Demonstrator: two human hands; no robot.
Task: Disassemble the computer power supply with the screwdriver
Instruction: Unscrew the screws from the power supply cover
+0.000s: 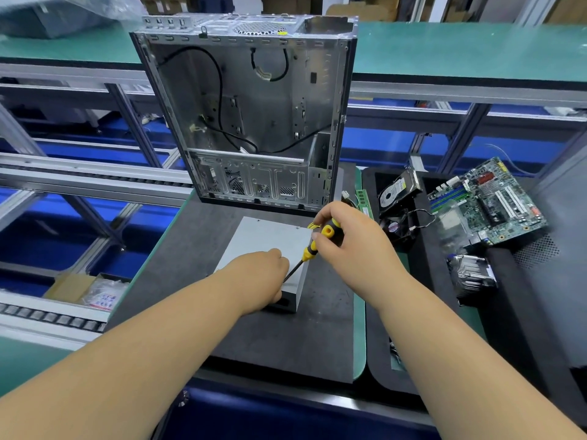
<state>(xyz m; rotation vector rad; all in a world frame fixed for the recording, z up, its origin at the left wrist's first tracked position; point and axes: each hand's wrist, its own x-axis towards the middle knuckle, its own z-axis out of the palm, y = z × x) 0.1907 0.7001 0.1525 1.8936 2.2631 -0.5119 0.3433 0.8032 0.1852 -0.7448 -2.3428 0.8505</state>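
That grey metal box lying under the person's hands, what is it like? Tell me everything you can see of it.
The flat grey metal power supply box lies on the dark mat in front of the open, upright silver computer case. Its plain top has small screws near the far edge; the near end shows a dark opening. The left hand rests on its near part, steadying it. The right hand grips a yellow-and-black screwdriver, whose dark shaft slants down to the top near the left hand's fingers.
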